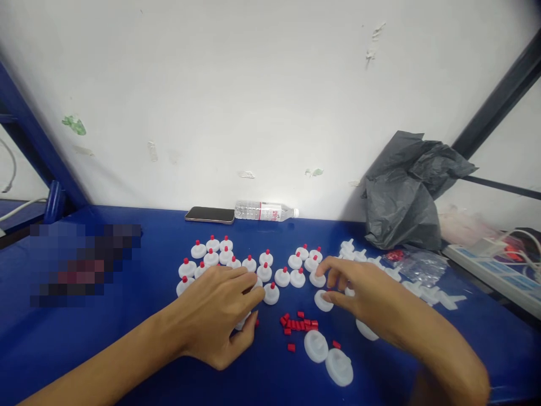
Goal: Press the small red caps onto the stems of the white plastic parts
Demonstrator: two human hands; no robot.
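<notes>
My left hand (224, 310) curls over the left cluster. A white disc-shaped lid (242, 322), partly hidden, sits between its thumb and fingers, with a bit of red beside it. My right hand (353, 287) has bent fingers and a thumb held apart from them. Its index fingertip covers the top of one white lid (318, 280); the thumb tip overlaps another lid (323, 302). Behind these fingers a speck of red shows. Around both hands, several white lids with red caps (271, 294) stand upright. Loose red caps (299, 325) lie between the hands.
Two lids (339, 367) without red caps lie in front. White spouted pieces (416, 288) line the right, near a clear plastic bag (422, 265), a grey bag (401, 192) and a power strip (494, 270). A phone (210, 215) and a bottle (264, 211) lie by the wall.
</notes>
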